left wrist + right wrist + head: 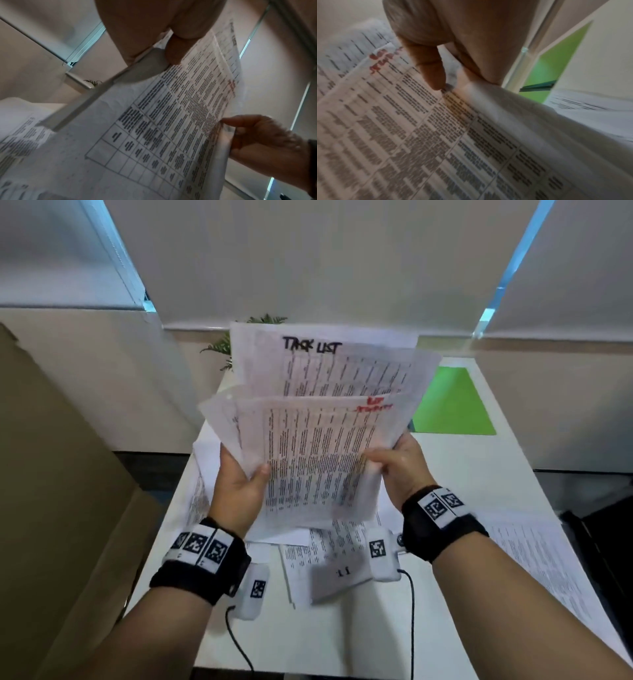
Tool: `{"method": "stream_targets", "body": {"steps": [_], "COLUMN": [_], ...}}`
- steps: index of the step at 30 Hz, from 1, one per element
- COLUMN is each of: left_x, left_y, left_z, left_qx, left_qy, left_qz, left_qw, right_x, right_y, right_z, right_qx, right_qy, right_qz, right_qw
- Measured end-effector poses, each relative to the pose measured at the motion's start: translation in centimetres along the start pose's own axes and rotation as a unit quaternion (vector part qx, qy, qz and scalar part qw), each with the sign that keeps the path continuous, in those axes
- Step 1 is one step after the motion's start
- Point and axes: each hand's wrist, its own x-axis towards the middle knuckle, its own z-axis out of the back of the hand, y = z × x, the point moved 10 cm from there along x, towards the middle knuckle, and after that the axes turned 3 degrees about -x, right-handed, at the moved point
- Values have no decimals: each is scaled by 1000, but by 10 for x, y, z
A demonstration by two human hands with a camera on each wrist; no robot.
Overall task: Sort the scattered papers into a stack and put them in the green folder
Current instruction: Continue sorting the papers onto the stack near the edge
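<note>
A white table [462,460] stands against a pale wall with drawn roller blinds, a small green plant [226,344] behind it and a tall brown cardboard sheet [51,474] to your left. You are holding a fanned bundle of white printed paper sheets [315,440] upright above the table, the sheets uneven, one headed "TASK LIST" in black marker and one marked in red.

Your left hand [239,484] grips the bundle's lower left edge, thumb curled over the front sheet and fingers behind. Your right hand [400,463] pinches the right edge, thumb on the printed face; the right wrist view shows that thumb pressing the page with fingers underneath.

More loose printed sheets [329,559] lie flat on the table below your wrists, and another long printed sheet [531,559] lies to your right.

The flat bright green plastic folder [452,402] lies on the far right part of the table, beyond and to the right of the bundle, well apart from it, its long axis running away from you. Your right hand is the nearer one to it. Judging by the uneven edges and the sheets on the table, you probably need to square the bundle and gather the rest before going to the folder.
</note>
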Motion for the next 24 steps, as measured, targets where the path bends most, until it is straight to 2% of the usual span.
{"method": "stream_targets", "body": {"steps": [2,6,11,15,18,24], "left_x": [3,-5,-9,-3,1,-3], "left_y": [5,19,19,19,26,59], "left_z": [2,3,-5,1,5,1], "left_qx": [-15,-35,-33,-77,-88,-59], "left_qy": [-18,-37,-49,-104,-136,-163], "left_qz": [21,69,29,22,44,97], "left_qw": [1000,996,998,991,986,980], "right_x": [-8,-22,-28,-20,-13,-7], "right_y": [21,20,17,24,19,-26], "right_z": [-6,-8,0,-5,-2,4], "right_qx": [-13,-66,-44,-7,-13,-31], "right_qy": [-1,3,0,17,5,-19], "right_qz": [38,46,53,68,50,-24], "right_qw": [999,997,998,998,999,999]}}
